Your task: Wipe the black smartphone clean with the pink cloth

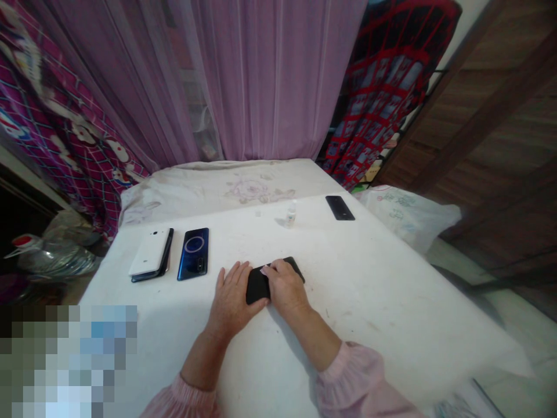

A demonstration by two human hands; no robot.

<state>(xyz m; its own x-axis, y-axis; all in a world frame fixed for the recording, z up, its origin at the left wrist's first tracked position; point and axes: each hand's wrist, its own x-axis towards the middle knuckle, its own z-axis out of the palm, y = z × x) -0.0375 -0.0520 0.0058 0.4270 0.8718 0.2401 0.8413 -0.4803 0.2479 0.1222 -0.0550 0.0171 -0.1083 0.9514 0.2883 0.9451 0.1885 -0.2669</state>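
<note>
A black phone [257, 285] lies flat on the white table between my hands. My left hand [232, 296] rests at its left end, thumb along the near edge and fingers spread on the cloth. My right hand [287, 290] is bent over the phone's right part, its fingers pinched on a small whitish thing at the surface, too small to name. Farther back stands a small clear bottle [290, 217]. To the left lie a blue phone [194, 253] with a ring on its back and a stack of phones topped by a white one [150, 251].
Another dark phone [340, 208] lies at the back right of the table [391, 302]. A plastic bag [404, 215] hangs by the right edge. Large bottles [56, 255] stand beyond the left edge, and purple curtains [278, 81] hang behind. The lower left corner is pixelated.
</note>
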